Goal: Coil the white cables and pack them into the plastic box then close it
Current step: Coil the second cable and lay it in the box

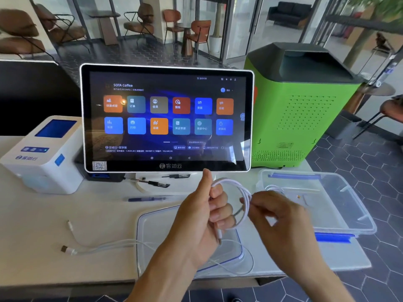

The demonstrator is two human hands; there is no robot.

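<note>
A coiled white cable (236,184) is held up above the table by my left hand (207,212), thumb raised, fingers closed through the loops. My right hand (277,212) pinches the coil's right side. The clear plastic box (340,205) with blue clips stands open to the right, with what looks like another white coil inside. Its clear lid (157,223) lies flat under my hands. More loose white cable (91,247) trails over the table to the left, ending in two plugs, and runs across the lid.
A touchscreen terminal (168,118) stands right behind my hands. A white label printer (43,155) sits at the left. Pens (150,199) lie beneath the screen. A green machine (303,105) stands behind the box. The table's front edge is close below.
</note>
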